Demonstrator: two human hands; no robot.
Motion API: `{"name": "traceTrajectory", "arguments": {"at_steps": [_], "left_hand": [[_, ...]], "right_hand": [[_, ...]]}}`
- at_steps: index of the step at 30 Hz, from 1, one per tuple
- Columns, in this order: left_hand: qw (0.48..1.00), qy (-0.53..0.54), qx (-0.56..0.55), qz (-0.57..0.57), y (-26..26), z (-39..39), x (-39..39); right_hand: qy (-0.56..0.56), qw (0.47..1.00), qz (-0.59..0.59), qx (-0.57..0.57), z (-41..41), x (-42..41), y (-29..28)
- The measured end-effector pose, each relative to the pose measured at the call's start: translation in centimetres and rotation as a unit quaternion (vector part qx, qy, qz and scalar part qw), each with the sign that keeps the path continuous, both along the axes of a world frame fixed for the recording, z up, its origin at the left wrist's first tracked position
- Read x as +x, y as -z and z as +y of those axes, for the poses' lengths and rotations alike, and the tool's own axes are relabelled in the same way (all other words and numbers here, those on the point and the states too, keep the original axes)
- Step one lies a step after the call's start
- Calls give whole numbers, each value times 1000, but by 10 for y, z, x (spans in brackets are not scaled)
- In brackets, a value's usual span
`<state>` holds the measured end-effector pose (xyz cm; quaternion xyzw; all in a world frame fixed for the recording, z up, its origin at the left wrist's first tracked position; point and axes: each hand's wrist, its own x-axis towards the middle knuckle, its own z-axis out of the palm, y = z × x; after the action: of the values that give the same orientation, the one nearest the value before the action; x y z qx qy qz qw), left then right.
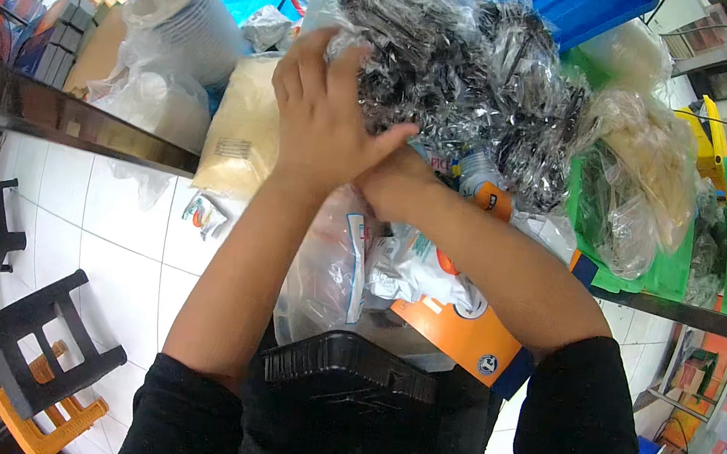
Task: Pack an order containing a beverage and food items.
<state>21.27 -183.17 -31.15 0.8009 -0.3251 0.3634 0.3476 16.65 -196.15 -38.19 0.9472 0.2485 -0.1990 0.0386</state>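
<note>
My left hand (333,108) is palm down with its fingers apart, its fingertips by the left edge of a big bundle of black plastic items in clear wrap (456,66). Beneath its wrist and thumb lies my right hand (392,179); its fingers are hidden, so what it holds cannot be told. Under both wrists is a clear plastic bag (322,270). White foil-like packets (417,266) and an orange box (466,342) lie below my right forearm. Left of my left hand stands a bag of pale yellow contents (244,126). A black plastic tray (351,363) rests against my front.
Bagged stacked plastic cups (186,28) stand at the left. A blue crate (555,3) is at the back, and a green basket (664,269) with clear bags sits at the right. Black stools (55,340) and an orange stool (49,427) stand on the tiled floor.
</note>
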Motion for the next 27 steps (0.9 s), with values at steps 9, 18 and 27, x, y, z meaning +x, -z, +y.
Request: {"name": "traceTrajectory", "arguments": {"at_steps": [9, 18, 27], "left_hand": [[891, 190, 340, 234, 9, 36, -91], [853, 72, 435, 279, 8, 39, -94], [861, 55, 442, 245, 26, 34, -91]], "right_hand": [[228, 970, 24, 81, -37, 19, 59], [-88, 992, -87, -21, -66, -22, -57], [-104, 992, -63, -21, -51, -20, -56]]}}
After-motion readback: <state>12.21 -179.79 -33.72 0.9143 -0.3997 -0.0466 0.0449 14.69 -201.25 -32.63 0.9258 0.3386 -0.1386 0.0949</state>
